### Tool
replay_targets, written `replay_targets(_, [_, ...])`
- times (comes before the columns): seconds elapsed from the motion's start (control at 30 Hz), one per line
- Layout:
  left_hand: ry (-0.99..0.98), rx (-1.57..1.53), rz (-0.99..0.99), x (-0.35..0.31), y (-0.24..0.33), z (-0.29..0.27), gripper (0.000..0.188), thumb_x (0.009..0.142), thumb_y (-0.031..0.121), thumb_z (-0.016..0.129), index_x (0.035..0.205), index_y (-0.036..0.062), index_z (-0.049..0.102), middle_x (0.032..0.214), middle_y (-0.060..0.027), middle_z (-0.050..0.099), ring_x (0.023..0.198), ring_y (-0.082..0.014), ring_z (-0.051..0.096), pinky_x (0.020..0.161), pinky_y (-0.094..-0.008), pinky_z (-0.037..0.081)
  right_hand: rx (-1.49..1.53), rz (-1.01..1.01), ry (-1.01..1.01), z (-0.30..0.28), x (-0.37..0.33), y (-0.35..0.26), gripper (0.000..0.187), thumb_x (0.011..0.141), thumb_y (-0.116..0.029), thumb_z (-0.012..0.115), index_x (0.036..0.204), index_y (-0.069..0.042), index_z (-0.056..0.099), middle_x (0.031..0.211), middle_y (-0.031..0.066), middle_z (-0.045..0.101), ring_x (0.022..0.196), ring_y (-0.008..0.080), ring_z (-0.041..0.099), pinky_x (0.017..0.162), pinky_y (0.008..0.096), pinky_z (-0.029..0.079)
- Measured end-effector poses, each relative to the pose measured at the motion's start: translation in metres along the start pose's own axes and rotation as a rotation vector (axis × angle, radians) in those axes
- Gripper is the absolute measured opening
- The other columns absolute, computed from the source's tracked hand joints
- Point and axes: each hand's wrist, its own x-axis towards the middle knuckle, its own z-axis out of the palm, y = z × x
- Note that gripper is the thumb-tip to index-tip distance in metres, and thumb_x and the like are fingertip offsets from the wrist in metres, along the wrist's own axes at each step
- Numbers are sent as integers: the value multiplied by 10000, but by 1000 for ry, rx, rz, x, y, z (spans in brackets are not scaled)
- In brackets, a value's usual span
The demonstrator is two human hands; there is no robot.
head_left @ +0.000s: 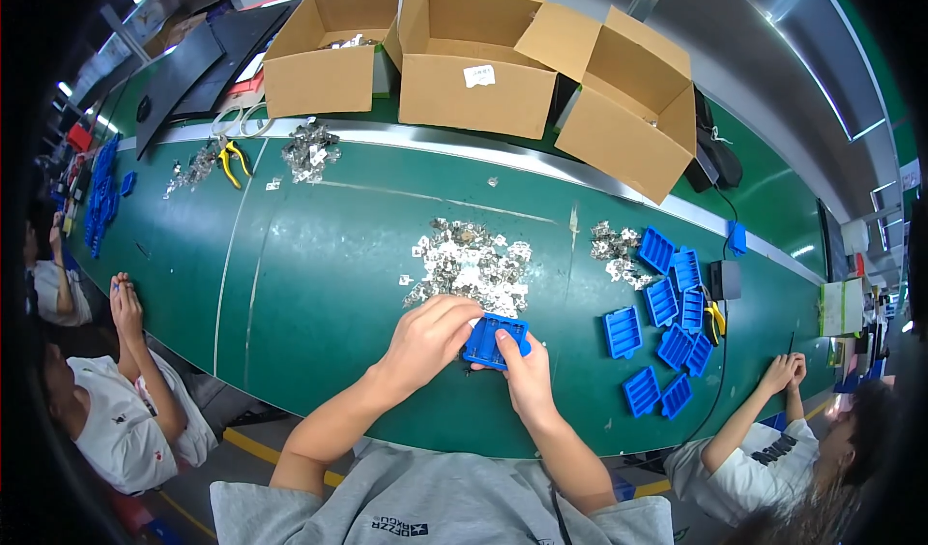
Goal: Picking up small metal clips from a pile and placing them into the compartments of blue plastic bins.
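Note:
A blue plastic battery holder [490, 341] with long slots is in my right hand [529, 376], whose thumb presses on its face near the right end. My left hand [433, 334] is closed in a pinch at the holder's upper left corner. A small pale metal piece [474, 322] shows at its fingertips; the rest of it is hidden. Just beyond my hands lies a loose heap of small shiny metal pieces [471, 263] on the green table [338, 255].
Several more blue holders [661, 302] lie to the right, beside a smaller metal heap [614, 247]. Yellow-handled pliers [232, 163] and another metal heap [311, 150] are at far left. Open cardboard boxes [476, 100] line the back. People sit at left [126, 410] and right [764, 448].

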Motion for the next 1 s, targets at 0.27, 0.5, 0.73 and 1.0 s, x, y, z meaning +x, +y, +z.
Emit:
replay_targets(0.27, [-47, -8, -72, -3, 1, 2, 243, 800, -6, 637, 1042, 19, 639, 1020, -101, 655, 913, -246, 643, 750, -351, 533, 23, -61, 25, 3, -1, 2, 227, 978, -144, 519, 1083, 53, 560, 934, 96, 657, 726, 146, 653, 656, 269, 558])
replay_targets(0.5, [-183, -892, -630, -6, 5, 1, 344, 982, 191, 520, 1259, -12, 503, 1138, -79, 609, 1013, -122, 576, 858, -282, 480, -110, -218, 78, 1, -9, 7, 304, 954, -160, 581, 1166, 54, 540, 1032, 81, 627, 908, 102, 584, 818, 258, 496])
replay_targets(0.73, [-240, -963, -452, -9, 3, 7, 334, 977, 256, 539, 1201, 9, 545, 1167, -87, 577, 1073, -158, 545, 925, -310, 447, -316, -474, 106, 0, -17, 18, 384, 914, -196, 654, 1179, 58, 541, 1057, 93, 615, 949, 128, 562, 852, 276, 473])
replay_targets(1.0, [-222, -1055, -283, -11, 1, 8, 327, 949, 269, 571, 1156, 16, 574, 1181, -116, 577, 1122, -227, 546, 987, -370, 426, -532, -816, 11, -5, -13, 17, 354, 832, -161, 736, 1057, 56, 572, 1060, 187, 630, 999, 335, 624, 868, 388, 496])
